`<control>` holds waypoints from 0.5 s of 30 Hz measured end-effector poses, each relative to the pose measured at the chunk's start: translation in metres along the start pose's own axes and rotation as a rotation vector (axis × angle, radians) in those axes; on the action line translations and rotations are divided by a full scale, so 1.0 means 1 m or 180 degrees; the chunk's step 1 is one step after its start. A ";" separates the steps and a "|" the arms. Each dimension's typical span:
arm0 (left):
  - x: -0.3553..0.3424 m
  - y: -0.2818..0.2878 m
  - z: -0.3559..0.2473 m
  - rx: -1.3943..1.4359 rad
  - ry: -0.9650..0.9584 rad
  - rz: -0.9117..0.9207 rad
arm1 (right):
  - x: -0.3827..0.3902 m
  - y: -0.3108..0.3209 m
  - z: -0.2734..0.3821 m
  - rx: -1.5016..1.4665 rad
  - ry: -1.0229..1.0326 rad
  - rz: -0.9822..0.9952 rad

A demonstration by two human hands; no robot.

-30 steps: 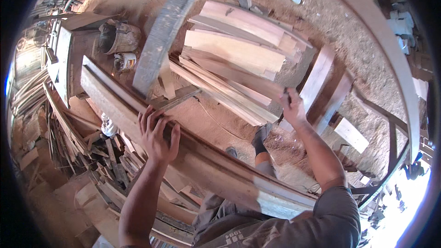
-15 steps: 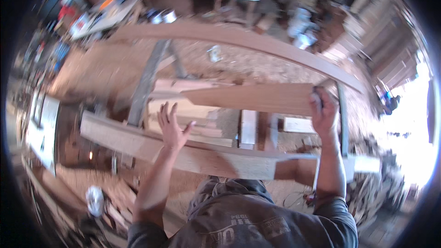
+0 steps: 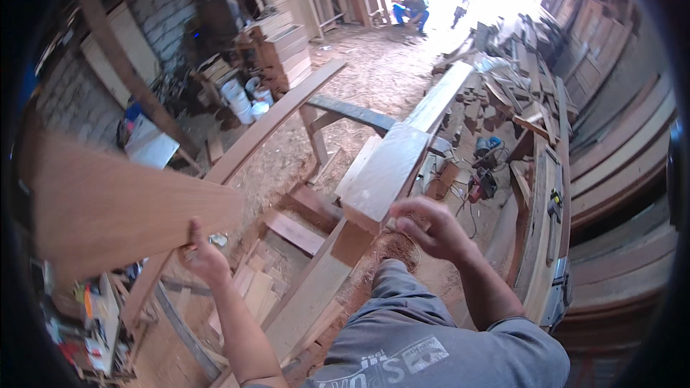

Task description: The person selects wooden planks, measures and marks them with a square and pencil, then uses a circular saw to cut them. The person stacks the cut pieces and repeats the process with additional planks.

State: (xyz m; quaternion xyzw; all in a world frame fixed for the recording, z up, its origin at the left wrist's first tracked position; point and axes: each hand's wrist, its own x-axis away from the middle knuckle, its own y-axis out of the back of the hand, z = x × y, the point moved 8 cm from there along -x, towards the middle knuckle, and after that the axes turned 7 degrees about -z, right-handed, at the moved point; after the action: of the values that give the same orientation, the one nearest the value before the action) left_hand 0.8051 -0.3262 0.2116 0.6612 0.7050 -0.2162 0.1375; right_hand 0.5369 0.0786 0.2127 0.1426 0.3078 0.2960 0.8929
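Note:
My left hand (image 3: 205, 260) grips the lower edge of a wide reddish-brown wooden board (image 3: 136, 205), raised at the left and blurred by motion. Its thumb lies on the board's face. My right hand (image 3: 435, 230) is curled beside the near end of a thick pale timber beam (image 3: 388, 172). A small pale bit shows at its fingertips, too little to name. That beam rests along a longer timber (image 3: 302, 316) in front of me. Whether my right fingers touch the beam, I cannot tell.
A long plank (image 3: 269, 122) spans the trestle (image 3: 352, 111) beyond. Power tools (image 3: 483, 181) with cords lie on the ground at right, near heaped offcuts (image 3: 496, 79). White buckets (image 3: 237, 97) stand at far left. Another person (image 3: 411, 8) crouches near the bright doorway.
The view has swung to the right. The board, earlier held at its end by my right hand, is now in my left, which was open and empty.

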 end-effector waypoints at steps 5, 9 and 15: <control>0.009 -0.090 -0.060 0.1751 0.0594 -0.0462 | 0.033 0.026 -0.060 -0.0325 -0.0598 -0.0166; 0.083 -0.195 -0.078 0.2159 0.1194 0.0142 | 0.016 0.089 -0.121 -0.0417 -0.0641 -0.1069; 0.277 -0.378 -0.054 0.2220 0.2821 0.0854 | 0.007 0.217 -0.278 -0.0857 -0.1621 -0.1988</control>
State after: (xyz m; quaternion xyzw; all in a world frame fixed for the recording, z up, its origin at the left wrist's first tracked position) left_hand 0.4111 -0.0703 0.1718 0.7785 0.4924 -0.1189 -0.3706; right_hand 0.2695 0.2734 0.0897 -0.0069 0.0645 0.0041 0.9979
